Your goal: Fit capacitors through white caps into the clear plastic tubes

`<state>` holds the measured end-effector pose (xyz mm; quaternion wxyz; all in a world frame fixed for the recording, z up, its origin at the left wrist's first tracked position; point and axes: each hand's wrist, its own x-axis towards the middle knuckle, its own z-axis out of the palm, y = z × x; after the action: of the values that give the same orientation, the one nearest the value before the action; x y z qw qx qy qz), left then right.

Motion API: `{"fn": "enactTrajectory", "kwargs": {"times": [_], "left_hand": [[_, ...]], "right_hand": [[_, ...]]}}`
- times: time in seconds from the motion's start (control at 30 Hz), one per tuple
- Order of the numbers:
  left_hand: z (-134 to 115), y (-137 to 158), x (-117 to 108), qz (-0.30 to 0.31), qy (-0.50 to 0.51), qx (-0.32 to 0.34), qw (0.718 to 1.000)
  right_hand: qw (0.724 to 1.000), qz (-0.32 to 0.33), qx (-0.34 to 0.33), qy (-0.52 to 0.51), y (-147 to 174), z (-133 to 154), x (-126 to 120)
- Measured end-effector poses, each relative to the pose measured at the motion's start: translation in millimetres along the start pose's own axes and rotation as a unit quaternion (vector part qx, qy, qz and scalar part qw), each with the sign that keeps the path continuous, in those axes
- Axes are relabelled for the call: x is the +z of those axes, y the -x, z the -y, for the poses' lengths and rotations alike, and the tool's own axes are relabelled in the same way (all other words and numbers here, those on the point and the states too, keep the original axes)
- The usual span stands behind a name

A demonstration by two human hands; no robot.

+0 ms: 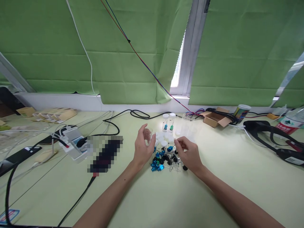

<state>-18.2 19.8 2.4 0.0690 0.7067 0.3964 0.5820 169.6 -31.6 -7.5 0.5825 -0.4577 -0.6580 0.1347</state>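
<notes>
A clear plastic vial (148, 134) sits between the thumb and curved fingers of my left hand (143, 145). My right hand (189, 153) is held in a pinch above the right side of a pile; whatever its fingertips grip is too small to name. Blue metallic parts (157, 165) make up the pile's left side. Black knob-like parts (169, 161) and thin metal rods (175, 167) lie in the middle and right. Several white caps (163, 144) rest just behind. Two capped vials (165, 123) stand upright at the back, each with a blue or green part inside.
More clear vials (187, 125) stand behind my right hand. An open cardboard box (215, 119), a printed can (241, 112) and black glasses-like headgear (273, 139) are on the right. Leftward lie a power strip (73, 144) and cables. A black cable (140, 115) runs along the back.
</notes>
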Motion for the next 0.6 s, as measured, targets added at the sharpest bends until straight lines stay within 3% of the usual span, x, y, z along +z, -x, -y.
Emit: {"fn": "enactTrajectory", "kwargs": {"times": [0.33, 0.6], "left_hand": [[1.9, -1.6, -4.0, 0.075, -0.025, -0.014, 0.997], [6.7, -2.1, -5.7, 0.179, -0.034, -0.021, 0.983]], "right_hand": [[1.0, 0.003, 0.019, -0.012, -0.5, -1.2, -0.6], [0.982, -0.007, 0.127, -0.139, -5.1, 2.4, -4.8]]}}
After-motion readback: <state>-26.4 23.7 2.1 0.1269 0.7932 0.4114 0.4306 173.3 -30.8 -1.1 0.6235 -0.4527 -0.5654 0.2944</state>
